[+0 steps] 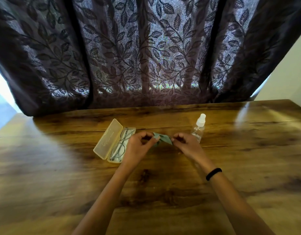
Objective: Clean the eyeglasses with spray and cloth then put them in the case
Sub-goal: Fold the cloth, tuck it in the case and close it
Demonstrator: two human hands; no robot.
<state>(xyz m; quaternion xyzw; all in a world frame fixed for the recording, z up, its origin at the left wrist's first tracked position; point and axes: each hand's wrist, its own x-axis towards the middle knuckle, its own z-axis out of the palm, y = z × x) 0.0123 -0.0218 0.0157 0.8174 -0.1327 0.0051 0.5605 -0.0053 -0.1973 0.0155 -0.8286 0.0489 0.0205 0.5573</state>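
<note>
A small grey-green cloth (pixel 162 139) is stretched between my two hands just above the table. My left hand (pixel 139 146) pinches its left end and my right hand (pixel 187 144) pinches its right end. To the left lies a cream eyeglass case (pixel 105 141), lid open. Thin metal-framed eyeglasses (pixel 123 141) lie folded in its lower half, partly behind my left hand. A clear spray bottle (pixel 199 127) with a white cap stands upright just beyond my right hand.
The wooden table (pixel 61 175) stretches wide on both sides and toward me. A dark leaf-patterned curtain (pixel 146 56) hangs along the table's far edge. A black band sits on my right wrist (pixel 213 173).
</note>
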